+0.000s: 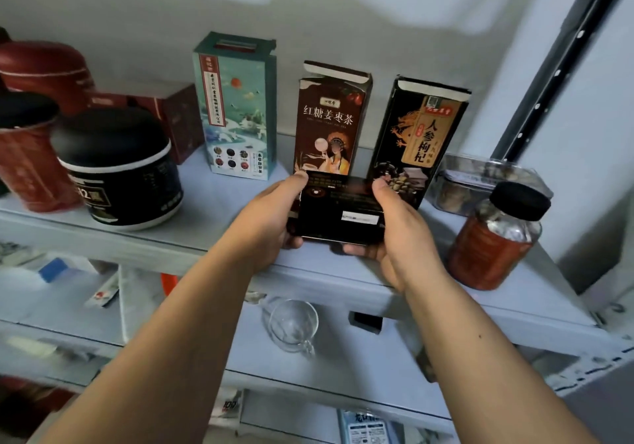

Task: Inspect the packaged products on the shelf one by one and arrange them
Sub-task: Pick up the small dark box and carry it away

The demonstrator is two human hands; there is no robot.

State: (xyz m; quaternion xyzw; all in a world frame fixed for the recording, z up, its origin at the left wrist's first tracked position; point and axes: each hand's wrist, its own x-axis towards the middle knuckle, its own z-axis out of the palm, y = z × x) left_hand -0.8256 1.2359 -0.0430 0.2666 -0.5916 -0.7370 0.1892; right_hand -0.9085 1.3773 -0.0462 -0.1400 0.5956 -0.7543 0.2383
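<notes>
A dark flat box (339, 208) with a small white label is held level above the front of the top shelf (206, 203). My left hand (271, 217) grips its left end, thumb on top. My right hand (394, 227) grips its right end the same way. Behind it three packages stand upright in a row: a teal box (236, 107), a brown tea box (329, 117) and a black box with a gold dragon (418, 135). The held box hides the lower edge of the brown box.
Left on the shelf stand a black-lidded dark tub (120, 169), red canisters (31, 155) and a dark red box (178, 117). Right stand a red jar with black lid (497, 234) and a clear container (480, 183). A glass cup (293, 323) lies on the shelf below.
</notes>
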